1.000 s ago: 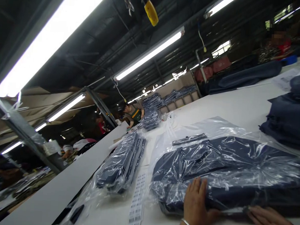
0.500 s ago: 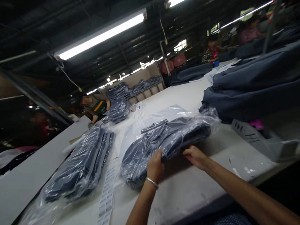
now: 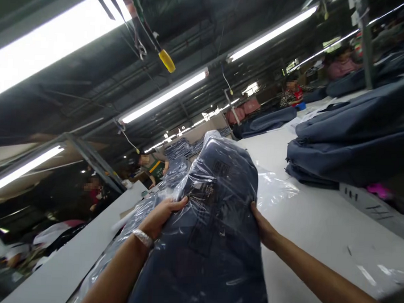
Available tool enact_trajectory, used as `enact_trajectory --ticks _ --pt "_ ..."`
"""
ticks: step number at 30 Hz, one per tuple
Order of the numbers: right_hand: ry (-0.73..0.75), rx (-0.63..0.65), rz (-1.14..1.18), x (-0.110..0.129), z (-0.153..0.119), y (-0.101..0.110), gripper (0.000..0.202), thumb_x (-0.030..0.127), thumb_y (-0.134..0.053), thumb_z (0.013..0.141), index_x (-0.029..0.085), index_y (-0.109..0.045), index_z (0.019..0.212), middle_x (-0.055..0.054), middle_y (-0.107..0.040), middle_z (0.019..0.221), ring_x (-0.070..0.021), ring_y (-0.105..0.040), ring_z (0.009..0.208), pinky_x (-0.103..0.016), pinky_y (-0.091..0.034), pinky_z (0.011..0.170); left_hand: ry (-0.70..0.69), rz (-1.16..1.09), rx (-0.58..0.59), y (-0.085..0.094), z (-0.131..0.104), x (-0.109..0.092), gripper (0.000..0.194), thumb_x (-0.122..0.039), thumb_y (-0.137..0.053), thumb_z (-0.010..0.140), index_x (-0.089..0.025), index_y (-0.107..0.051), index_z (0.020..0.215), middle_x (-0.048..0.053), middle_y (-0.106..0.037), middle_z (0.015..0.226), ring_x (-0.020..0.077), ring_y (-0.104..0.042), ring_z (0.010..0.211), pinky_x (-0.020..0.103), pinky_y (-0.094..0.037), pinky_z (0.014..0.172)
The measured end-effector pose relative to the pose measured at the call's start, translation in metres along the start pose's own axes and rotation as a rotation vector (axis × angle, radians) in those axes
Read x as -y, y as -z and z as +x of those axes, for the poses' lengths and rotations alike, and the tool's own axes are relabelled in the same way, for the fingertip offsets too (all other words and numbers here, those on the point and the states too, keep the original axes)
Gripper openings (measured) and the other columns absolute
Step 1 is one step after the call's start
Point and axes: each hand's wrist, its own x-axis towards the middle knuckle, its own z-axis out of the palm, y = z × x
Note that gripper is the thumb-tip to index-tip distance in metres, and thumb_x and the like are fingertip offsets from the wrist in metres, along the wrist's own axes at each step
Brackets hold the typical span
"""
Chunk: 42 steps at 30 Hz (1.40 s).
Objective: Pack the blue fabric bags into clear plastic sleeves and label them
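Observation:
A dark blue garment folded in a clear plastic bag (image 3: 215, 214) is raised in front of me, its broad face and some printing turned toward the camera. My left hand (image 3: 162, 214) grips its left edge, thumb on the plastic and the other fingers hidden. At the right edge, my right hand (image 3: 264, 225) is closed on the bag, its fingers mostly behind it. Left of it and partly covered lie other bagged garments (image 3: 117, 250). Below, the white table (image 3: 298, 245) shows, and loose clear plastic (image 3: 276, 188) lies just right of the held bag.
Large dark blue fabric piles (image 3: 353, 136) lie on the right of the table, beside a grey tray (image 3: 363, 203). Stacked garments (image 3: 177, 168) stand farther back. A co-worker (image 3: 154, 165) is at the far left side. A yellow-ended cord (image 3: 167, 60) hangs overhead.
The bagged garment has been lifted off the table and tilted upright toward me, both hands now at its sides. The view has shifted upward, showing more ceiling lights.

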Motion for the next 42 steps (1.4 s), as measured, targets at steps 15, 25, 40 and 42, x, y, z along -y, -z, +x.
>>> enact_trajectory --ticks 15,25,40,42 --pt "0.146 0.153 -0.994 0.130 0.117 -0.050 0.064 0.072 -0.067 0.072 0.010 -0.073 0.089 -0.012 -0.073 0.082 -0.0280 -0.068 0.079 -0.042 -0.053 0.082 0.022 -0.878 -0.329 -0.084 -0.035 0.209 0.035 -0.046 -0.059 0.087 -0.015 -0.068 0.103 0.010 -0.075 0.105 0.0260 -0.068 0.107 0.040 -0.057 0.093" --pt "0.217 0.468 -1.294 0.068 0.102 -0.069 0.045 0.038 -0.074 0.079 0.017 -0.068 0.118 -0.007 -0.068 0.121 -0.0276 -0.061 0.112 -0.039 -0.043 0.102 0.376 -0.465 0.437 -0.153 -0.048 0.278 0.056 -0.060 -0.057 0.084 -0.012 -0.066 0.113 0.019 -0.070 0.115 0.0247 -0.071 0.095 0.033 -0.057 0.075" --pt "0.603 0.371 -1.957 0.001 -0.141 0.103 0.077 0.026 -0.062 0.085 0.029 -0.025 0.153 -0.005 -0.028 0.157 -0.0304 -0.032 0.142 -0.053 -0.029 0.115 -0.768 1.277 0.046 -0.074 0.020 0.297 0.061 -0.043 -0.047 0.094 -0.030 -0.025 0.150 0.005 -0.033 0.157 0.0236 -0.029 0.145 0.050 -0.030 0.117" --pt "0.619 0.363 -2.010 -0.003 -0.143 0.104 0.077 0.018 -0.056 0.085 0.028 -0.023 0.154 -0.005 -0.026 0.158 -0.0293 -0.031 0.142 -0.051 -0.031 0.115 -0.781 1.324 0.011 -0.073 0.018 0.305 0.063 -0.043 -0.045 0.095 -0.028 -0.022 0.151 0.006 -0.032 0.157 0.0230 -0.027 0.146 0.048 -0.031 0.117"
